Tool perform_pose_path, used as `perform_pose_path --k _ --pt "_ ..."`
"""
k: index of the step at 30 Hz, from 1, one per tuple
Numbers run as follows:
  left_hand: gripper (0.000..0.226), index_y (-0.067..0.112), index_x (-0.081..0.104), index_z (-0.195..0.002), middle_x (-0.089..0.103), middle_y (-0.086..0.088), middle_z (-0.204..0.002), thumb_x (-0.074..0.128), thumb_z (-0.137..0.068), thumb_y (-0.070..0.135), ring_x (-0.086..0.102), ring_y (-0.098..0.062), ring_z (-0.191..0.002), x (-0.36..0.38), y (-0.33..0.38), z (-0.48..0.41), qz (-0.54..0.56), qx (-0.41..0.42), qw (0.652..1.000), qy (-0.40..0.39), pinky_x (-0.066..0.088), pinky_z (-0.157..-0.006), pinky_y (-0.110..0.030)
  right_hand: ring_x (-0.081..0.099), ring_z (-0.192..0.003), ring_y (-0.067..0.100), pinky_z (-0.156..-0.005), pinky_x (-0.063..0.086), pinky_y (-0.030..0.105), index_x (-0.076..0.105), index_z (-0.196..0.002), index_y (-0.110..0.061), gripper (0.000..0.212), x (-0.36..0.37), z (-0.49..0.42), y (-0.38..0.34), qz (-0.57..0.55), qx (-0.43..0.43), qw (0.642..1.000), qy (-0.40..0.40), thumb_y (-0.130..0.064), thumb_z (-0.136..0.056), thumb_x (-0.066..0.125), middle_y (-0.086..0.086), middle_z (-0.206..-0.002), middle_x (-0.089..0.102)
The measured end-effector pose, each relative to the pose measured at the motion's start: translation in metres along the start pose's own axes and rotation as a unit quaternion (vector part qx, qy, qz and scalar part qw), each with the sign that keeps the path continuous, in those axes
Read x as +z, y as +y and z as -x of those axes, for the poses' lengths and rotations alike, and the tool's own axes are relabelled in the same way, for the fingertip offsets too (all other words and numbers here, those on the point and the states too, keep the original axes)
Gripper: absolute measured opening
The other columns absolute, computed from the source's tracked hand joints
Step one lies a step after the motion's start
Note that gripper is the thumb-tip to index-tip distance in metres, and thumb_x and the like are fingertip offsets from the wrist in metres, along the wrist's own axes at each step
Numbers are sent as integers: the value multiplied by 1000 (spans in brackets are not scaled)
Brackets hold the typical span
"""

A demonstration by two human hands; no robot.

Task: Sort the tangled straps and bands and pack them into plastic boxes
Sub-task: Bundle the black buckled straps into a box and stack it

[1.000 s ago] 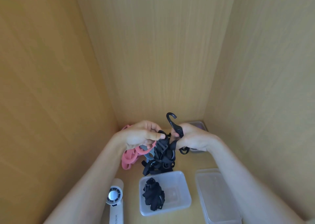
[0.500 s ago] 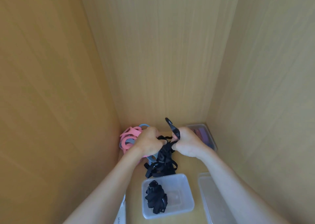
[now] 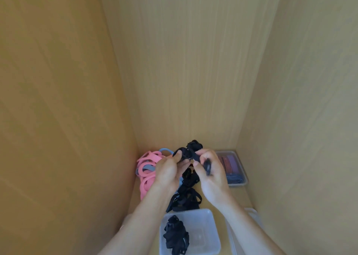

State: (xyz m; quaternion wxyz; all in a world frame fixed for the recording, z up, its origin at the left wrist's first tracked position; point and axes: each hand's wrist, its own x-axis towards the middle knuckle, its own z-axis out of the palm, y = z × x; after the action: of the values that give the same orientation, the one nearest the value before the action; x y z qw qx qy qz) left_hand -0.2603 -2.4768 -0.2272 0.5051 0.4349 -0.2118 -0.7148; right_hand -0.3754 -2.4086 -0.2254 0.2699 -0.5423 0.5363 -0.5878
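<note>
The black strap (image 3: 194, 145), pinched by the curled fingers of the left hand (image 3: 168, 170) and right hand (image 3: 212, 177) above the black tangle (image 3: 186, 199) mid-scene, looks light, limp and snag-prone, so it is probably best gripped near its stiffer fitting.

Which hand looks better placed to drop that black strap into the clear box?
The right hand, probably: it pinches the black strap, and the clear box has free room on that side.

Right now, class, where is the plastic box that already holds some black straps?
The clear plastic box sits bottom centre of the head view, on the person's side of the loose black strap pile.
</note>
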Motion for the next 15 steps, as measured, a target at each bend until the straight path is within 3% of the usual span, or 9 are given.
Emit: perform_pose_path --k 2,4,6,8,12,15 --pt "15 -10 65 -104 75 -21 -92 63 -96 3 75 -24 -80 2 4 4 63 -17 998 -25 64 -77 -35 62 -105 21 -95 47 32 53 -85 -11 14 0 -1 -1 -203 89 975 24 -6 -86 66 17 -108 63" --pt "16 -9 64 -106 75 -22 -97 63 -96 2 76 -26 -85 4 8 9 109 -27 992 -59 64 -75 -34 63 -106 24 -94 48 40 55 -89 -12 7 -1 -4 -2 -369 186 909 43 -8 -92 59 13 -106 66" --pt "16 -8 64 -109 74 -23 -103 61 -96 0 76 -27 -89 4 11 12 135 -34 986 -88 63 -74 -35 61 -93 21 -85 46 37 57 -92 -12 6 -4 -9 0 -454 267 848 54 -9 -96 53 9 -102 66" --pt "15 -3 66 -107 73 -22 -106 60 -94 0 76 -25 -89 2 12 14 139 -42 983 -114 63 -75 -34 54 -75 18 -71 43 30 60 -97 -8 6 -9 -12 0 -492 310 813 36 -10 -91 59 10 -100 65" --pt "15 8 71 -101 70 -12 -103 64 -89 14 70 -16 -80 -2 12 17 66 -62 978 -190 61 -71 -29 52 -69 14 -58 47 22 64 -112 -1 25 -15 -16 -3 -505 301 808 -43 -6 -88 62 11 -99 67" --pt "19 7 69 -106 64 -9 -93 62 -92 19 58 -17 -80 -4 11 18 29 -67 969 -237 59 -70 -26 56 -90 22 -59 47 22 63 -122 3 34 -18 -16 1 -499 297 812 -56 -6 -89 60 17 -114 65"
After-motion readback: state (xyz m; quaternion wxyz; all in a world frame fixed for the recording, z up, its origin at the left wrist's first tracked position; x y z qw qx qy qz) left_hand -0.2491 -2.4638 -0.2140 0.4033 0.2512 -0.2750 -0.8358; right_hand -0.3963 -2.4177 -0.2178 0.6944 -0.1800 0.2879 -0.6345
